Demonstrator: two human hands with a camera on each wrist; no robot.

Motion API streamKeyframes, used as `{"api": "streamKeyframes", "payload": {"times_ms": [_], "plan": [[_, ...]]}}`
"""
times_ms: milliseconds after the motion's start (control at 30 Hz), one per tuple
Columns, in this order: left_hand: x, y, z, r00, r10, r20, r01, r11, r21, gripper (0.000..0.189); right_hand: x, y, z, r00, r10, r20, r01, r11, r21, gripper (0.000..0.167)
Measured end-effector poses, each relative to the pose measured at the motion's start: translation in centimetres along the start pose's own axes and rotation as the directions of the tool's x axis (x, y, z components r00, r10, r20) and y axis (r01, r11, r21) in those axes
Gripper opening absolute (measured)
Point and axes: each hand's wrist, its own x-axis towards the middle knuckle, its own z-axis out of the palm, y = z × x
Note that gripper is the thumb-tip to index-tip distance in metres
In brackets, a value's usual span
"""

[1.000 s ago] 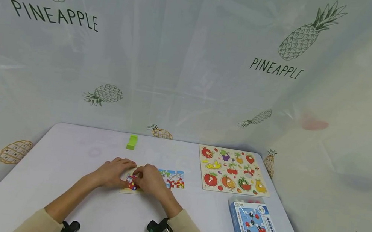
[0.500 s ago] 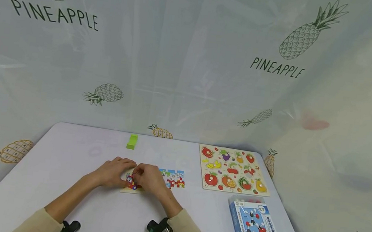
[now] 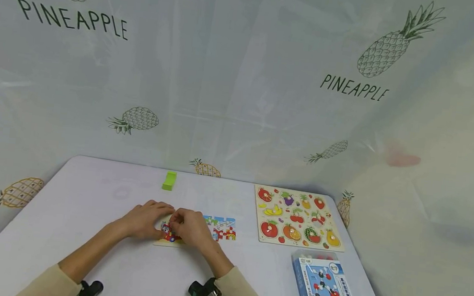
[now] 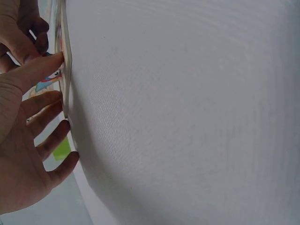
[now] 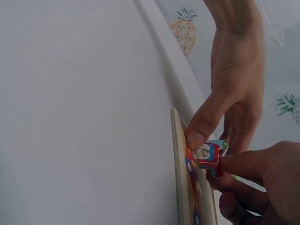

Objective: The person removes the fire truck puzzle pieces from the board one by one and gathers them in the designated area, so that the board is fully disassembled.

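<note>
A small wooden jigsaw board [image 3: 161, 243] with a red vehicle picture lies on the table between both hands. My left hand [image 3: 142, 220] rests at its left side, the thumb pressing on the board. In the left wrist view the fingers of the left hand [image 4: 33, 150] are spread along the board's edge and the tabletop. My right hand [image 3: 190, 227] is over the board's right part. In the right wrist view it pinches a red and blue jigsaw piece [image 5: 209, 157] between thumb and forefinger, tilted up from the board close to the left thumb.
Several jigsaw pieces [image 3: 225, 231] lie right of the board, partly behind the right hand. A green block [image 3: 169, 181] stands at the back. A fruit puzzle board [image 3: 299, 219] lies at the back right, with a blue molecule-kit box [image 3: 328, 292] in front of it.
The right hand's fingers shift very slightly at the jigsaw piece. The left hand holds its place, and the view moves a touch.
</note>
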Motion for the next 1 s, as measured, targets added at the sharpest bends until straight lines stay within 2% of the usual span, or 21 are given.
{"api": "streamKeyframes", "payload": {"times_ms": [333,1000], "plan": [[-0.1,0.2,-0.1,1.000,0.002,0.013,-0.002,1.000,0.012,0.068,-0.5,0.2,-1.9,1.000,-0.011,-0.020,0.012,1.000,0.012,0.004],[-0.1,0.4,-0.2,1.000,-0.011,0.020,0.011,1.000,0.009,0.067,-2.2,4.8,-6.3,0.995,0.098,-0.033,-0.096,0.994,0.053,0.005]]}}
